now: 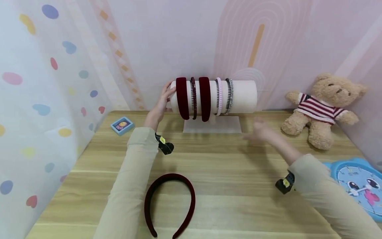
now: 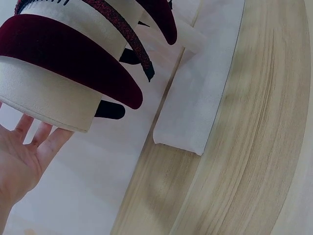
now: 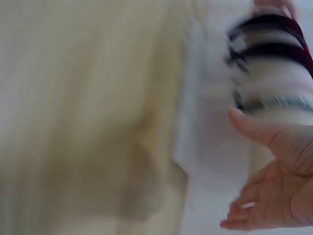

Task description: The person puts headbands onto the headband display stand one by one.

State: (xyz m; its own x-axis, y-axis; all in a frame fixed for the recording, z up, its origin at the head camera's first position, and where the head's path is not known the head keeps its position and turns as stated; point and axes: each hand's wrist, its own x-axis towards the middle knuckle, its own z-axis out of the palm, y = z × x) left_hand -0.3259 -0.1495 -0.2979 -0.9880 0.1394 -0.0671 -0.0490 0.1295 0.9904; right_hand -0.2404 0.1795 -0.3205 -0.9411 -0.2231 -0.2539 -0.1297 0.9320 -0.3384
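Observation:
My left hand (image 1: 162,99) is at the left end of a white cylindrical headband stand (image 1: 243,96), its fairly straight fingers (image 2: 53,144) touching the end. Along the cylinder sit a wide dark red velvet headband (image 1: 182,98), a thin dark red beaded one (image 1: 194,99), a second wide velvet headband (image 1: 204,99), a pink one (image 1: 220,96) and a silver glittery one (image 1: 229,96). Blurred by motion, my right hand (image 1: 259,131) holds nothing, right of the stand's base with fingers spread (image 3: 244,210). Nearer me on the table lies another dark red headband (image 1: 192,199).
A small blue framed picture (image 1: 122,125) lies on the wooden table (image 1: 226,186) at the back left. On the right sit a teddy bear (image 1: 319,106) in a striped shirt and a blue cartoon clock (image 1: 358,186). A patterned wall (image 1: 179,39) rises behind the stand.

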